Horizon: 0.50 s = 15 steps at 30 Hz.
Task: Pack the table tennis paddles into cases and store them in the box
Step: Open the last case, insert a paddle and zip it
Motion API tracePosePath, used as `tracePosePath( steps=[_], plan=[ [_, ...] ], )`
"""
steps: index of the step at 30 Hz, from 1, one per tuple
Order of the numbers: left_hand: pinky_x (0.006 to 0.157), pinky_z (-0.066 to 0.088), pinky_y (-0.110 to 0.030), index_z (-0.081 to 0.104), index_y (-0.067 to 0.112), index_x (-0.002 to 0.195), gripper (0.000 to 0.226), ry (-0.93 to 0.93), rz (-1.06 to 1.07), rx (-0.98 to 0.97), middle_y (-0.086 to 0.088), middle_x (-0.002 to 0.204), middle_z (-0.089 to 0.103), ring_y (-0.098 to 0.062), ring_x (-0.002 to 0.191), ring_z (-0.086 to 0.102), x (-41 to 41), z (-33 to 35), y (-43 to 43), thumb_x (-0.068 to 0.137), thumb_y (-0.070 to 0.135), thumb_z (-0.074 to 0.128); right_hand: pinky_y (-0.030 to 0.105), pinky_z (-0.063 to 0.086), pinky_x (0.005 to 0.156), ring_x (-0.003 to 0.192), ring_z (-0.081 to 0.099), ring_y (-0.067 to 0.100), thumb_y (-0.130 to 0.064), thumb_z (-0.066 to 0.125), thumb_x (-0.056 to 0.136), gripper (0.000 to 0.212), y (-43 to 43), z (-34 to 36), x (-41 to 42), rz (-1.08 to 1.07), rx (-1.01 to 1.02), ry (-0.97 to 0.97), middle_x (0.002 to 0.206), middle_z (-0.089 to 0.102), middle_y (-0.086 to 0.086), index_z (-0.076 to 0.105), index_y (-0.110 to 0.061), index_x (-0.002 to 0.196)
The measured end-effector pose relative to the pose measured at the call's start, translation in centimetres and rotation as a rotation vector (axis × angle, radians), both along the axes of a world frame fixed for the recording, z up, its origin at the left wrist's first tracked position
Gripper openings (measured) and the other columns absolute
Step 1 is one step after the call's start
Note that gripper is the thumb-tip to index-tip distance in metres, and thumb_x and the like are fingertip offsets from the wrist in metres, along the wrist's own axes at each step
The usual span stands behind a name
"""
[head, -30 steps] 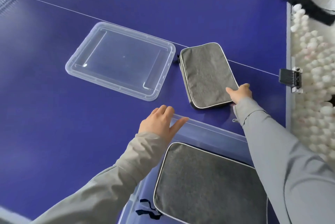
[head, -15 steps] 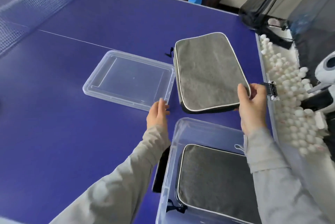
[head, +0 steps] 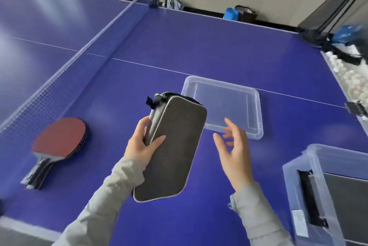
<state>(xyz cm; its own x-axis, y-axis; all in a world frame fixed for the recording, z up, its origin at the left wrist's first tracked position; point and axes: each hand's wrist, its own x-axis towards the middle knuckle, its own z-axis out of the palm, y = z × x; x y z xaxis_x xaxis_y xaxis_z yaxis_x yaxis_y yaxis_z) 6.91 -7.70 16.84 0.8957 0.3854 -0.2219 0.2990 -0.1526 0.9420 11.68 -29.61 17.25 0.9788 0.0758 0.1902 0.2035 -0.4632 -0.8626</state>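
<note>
Only an unreadable box (head: 326, 196) sticker (head: 298, 224)

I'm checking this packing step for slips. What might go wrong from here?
1. The grey case is held in the air by the left hand alone; the right hand is open beside it, so it may slip or tilt.
2. The paddles lie stacked near the net; a hurried reach may scatter them.

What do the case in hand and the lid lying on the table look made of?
Case: grey woven fabric, matte, felt-like, with pale piping along the edge; likely padded textile. Lid: clear rigid plastic, glossy; the blue table shows through it.
</note>
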Motion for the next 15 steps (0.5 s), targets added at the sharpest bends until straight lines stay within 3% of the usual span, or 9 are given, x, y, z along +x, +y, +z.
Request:
tracePosePath(
  steps=[3, 7, 12, 15],
  plan=[
    [0.080, 0.045, -0.028, 0.043, 0.035, 0.126, 0.053, 0.089, -0.133, 0.262, 0.015, 0.098, 0.065, -0.017, 0.091, 0.063, -3.7, -0.5, 5.2, 0.081, 0.032, 0.071, 0.014, 0.042, 0.084, 0.091, 0.051, 0.010, -0.044, 0.053, 0.084, 0.043, 7.9, 3.3, 0.4, 0.162, -0.053, -0.075, 0.096, 0.046, -0.012, 0.059, -0.021, 0.120],
    [0.085, 0.048, -0.031, 0.040, 0.041, 0.126, 0.060, 0.094, -0.293, 0.450, 0.017, 0.099, 0.065, -0.016, 0.093, 0.063, -6.6, -1.4, 8.9, 0.070, 0.054, 0.059, 0.024, 0.042, 0.082, 0.086, 0.052, 0.016, -0.031, 0.062, 0.086, 0.023, 13.5, 4.3, -0.1, 0.325, -0.275, 0.062, 0.090, 0.050, 0.002, 0.069, -0.021, 0.106],
    [0.082, 0.042, -0.023, 0.039, 0.041, 0.134, 0.057, 0.067, -0.369, 0.629, 0.032, 0.103, 0.051, -0.014, 0.104, 0.060, -8.3, -1.5, 10.8, 0.083, 0.043, 0.064, 0.018, 0.041, 0.077, 0.079, 0.051, 0.013, -0.027, 0.063, 0.087, 0.010, 14.6, 4.5, -1.1, 0.513, -0.364, 0.231, 0.090, 0.052, 0.001, 0.070, -0.024, 0.093],
    [0.082, 0.040, -0.020, 0.038, 0.043, 0.135, 0.055, 0.039, -0.445, 0.666, 0.029, 0.114, 0.056, -0.012, 0.106, 0.059, -8.7, -1.0, 11.3, 0.085, 0.045, 0.061, 0.015, 0.041, 0.069, 0.071, 0.048, 0.009, -0.026, 0.067, 0.083, 0.006, 14.9, 5.4, -1.5, 0.583, -0.389, 0.270, 0.079, 0.048, -0.006, 0.071, -0.023, 0.086]
  ],
)
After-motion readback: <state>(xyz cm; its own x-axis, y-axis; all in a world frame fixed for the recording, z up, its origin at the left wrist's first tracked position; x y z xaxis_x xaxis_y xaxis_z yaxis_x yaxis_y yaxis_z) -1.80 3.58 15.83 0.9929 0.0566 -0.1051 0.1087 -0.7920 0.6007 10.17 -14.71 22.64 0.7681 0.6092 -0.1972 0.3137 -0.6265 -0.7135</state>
